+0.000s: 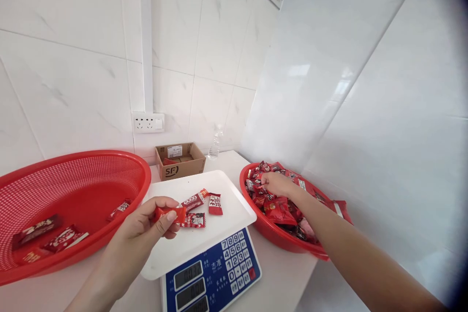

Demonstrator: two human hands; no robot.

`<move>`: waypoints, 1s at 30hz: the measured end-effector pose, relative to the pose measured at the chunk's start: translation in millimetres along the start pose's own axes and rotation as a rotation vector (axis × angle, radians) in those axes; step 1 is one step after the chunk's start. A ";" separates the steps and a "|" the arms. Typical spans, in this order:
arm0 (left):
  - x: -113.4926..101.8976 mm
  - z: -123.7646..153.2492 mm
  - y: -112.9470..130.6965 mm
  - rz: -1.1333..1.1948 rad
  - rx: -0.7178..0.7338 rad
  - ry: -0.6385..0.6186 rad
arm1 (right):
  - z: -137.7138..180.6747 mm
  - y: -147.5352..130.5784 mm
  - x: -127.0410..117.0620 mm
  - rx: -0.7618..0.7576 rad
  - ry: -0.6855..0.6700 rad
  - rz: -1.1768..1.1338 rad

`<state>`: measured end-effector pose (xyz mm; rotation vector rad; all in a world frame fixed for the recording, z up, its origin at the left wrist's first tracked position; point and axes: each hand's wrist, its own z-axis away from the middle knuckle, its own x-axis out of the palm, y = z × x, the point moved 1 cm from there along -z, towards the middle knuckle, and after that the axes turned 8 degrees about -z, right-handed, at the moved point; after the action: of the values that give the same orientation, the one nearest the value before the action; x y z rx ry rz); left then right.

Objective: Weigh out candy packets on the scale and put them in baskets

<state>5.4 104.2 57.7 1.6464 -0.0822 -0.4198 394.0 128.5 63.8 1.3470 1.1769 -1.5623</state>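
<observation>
So a small orange-red packet point(179, 214) with a shiny, crinkly wrapper is being pinched between thumb and fingers of the left hand point(142, 229), held up just over the near left part of a smooth white plastic tray point(226, 190) with rounded corners and a raised lip. A few flat, pillow-shaped red packets point(215, 204) are scattered on that tray, some printed with white characters, one with dotted ends. The tray is carried by a scale point(208, 273) with a glossy blue panel, grey display windows and square white keys. Over on the other side, the right hand point(276, 183) is dipped into the heap in a red plastic basket point(261, 228), fingers curled at the wrappers; whether anything's actually gripped can't be told from here. That basket is piled high with foil-like red packs point(280, 210), some puffy, some small and flat. On the left, a few more dark red packets point(64, 239) are held in a wide oval basket point(144, 175), its sides perforated like mesh. Behind the tray, an open corrugated cardboard box point(175, 170) and a clear ribbed bottle point(215, 142) are set on the smooth white tabletop point(274, 263).
</observation>
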 end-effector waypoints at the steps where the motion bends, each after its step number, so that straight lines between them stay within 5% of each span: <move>1: -0.1 0.0 0.2 -0.001 -0.001 0.000 | -0.7 -1.9 -2.7 0.002 0.019 -0.013; 9: -1.2 -2.1 -0.7 0.011 0.025 0.000 | 2.6 -15.1 -13.9 -0.046 0.114 -0.116; 14: -0.9 -0.8 3.2 0.099 0.065 0.011 | 23.4 -63.4 -14.4 -0.233 0.179 -0.436; 20: -3.3 1.9 6.6 0.156 0.095 0.021 | 56.8 -134.6 26.3 -0.581 0.116 -0.273; 24: -5.8 4.6 7.7 0.169 0.119 0.022 | 62.1 -147.9 53.7 -0.808 -0.007 -0.089; 27: -8.5 4.5 7.5 0.160 0.124 0.034 | 58.2 -139.2 48.2 -0.774 0.011 -0.138; 30: -10.5 2.9 7.2 0.141 0.124 0.036 | 47.9 -120.3 26.7 -0.580 0.091 -0.168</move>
<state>-3.9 103.6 66.8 1.7573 -0.1993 -0.2816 262.2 119.4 58.8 0.9564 1.6744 -1.1399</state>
